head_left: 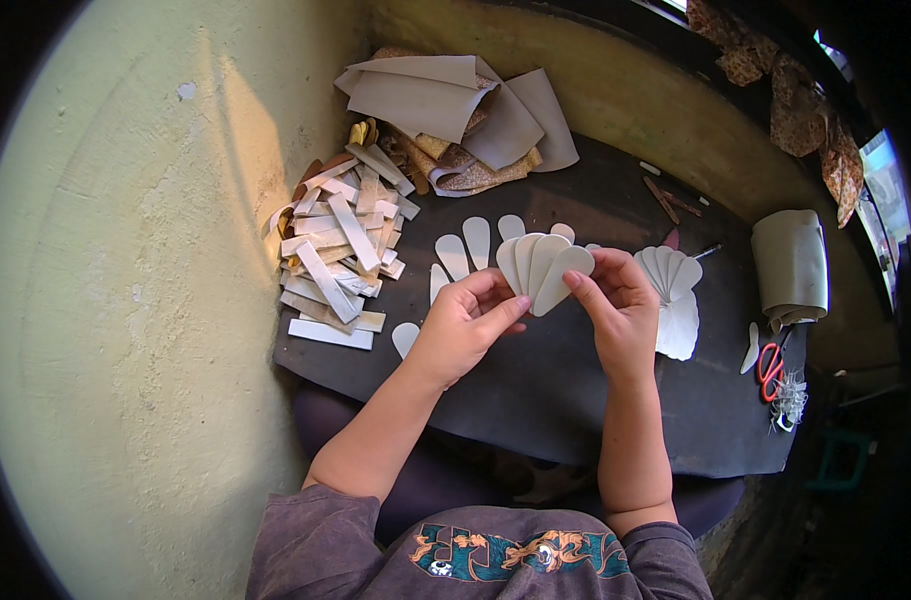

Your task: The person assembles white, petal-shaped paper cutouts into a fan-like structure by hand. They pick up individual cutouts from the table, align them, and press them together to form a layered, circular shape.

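Between my two hands, over the dark tabletop, is a fan of several white petal-shaped pieces [546, 262], overlapping at their narrow ends. My left hand [476, 315] pinches the fan from the left with thumb and fingers. On the other side, my right hand [616, 300] grips the rightmost piece near its rounded end. Loose white petal pieces [477, 240] lie spread on the table just beyond and left of my hands. A finished-looking fan of petals [669, 275] rests right of my right hand, joined to a white sheet-like piece [678, 326].
A heap of pale flat strips [336, 245] sits at the left by the wall. Grey and patterned sheets [426, 95] are piled at the back. On the right are a rolled grey sheet [791, 265], red-handled scissors [770, 372] and a tangle of clear shreds [790, 400].
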`<state>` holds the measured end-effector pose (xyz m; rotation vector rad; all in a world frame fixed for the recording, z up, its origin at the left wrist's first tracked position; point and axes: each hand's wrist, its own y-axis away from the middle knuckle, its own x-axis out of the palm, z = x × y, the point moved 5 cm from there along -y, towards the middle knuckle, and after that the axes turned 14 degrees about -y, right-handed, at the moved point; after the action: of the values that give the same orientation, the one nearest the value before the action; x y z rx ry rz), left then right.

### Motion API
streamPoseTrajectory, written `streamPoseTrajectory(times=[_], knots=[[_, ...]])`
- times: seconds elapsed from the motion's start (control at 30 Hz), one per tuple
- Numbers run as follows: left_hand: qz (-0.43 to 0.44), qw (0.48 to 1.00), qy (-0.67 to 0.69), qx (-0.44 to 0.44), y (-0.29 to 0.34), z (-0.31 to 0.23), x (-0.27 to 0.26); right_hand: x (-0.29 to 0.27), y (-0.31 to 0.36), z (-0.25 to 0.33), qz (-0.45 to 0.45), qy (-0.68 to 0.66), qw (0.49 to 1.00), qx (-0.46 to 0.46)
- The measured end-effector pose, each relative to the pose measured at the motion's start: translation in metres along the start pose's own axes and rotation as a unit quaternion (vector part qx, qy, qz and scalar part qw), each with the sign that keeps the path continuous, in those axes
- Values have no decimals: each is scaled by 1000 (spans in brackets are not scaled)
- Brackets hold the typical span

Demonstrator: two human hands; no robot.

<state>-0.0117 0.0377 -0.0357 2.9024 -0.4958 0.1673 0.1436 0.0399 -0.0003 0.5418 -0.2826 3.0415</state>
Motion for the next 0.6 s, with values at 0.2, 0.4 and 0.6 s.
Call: streamPoseTrajectory(times=[0.2, 0.4, 0.6], knots=[[0, 1000, -9, 3, -1, 1, 0, -1, 0, -1, 1, 0, 1000, -3], [-3, 1000, -12, 2, -1, 1, 1, 0, 0, -1, 10, 2, 1000, -11], [-2, 1000, -13, 5, 0, 1, 1, 0, 0, -2, 10, 3, 1000, -15]])
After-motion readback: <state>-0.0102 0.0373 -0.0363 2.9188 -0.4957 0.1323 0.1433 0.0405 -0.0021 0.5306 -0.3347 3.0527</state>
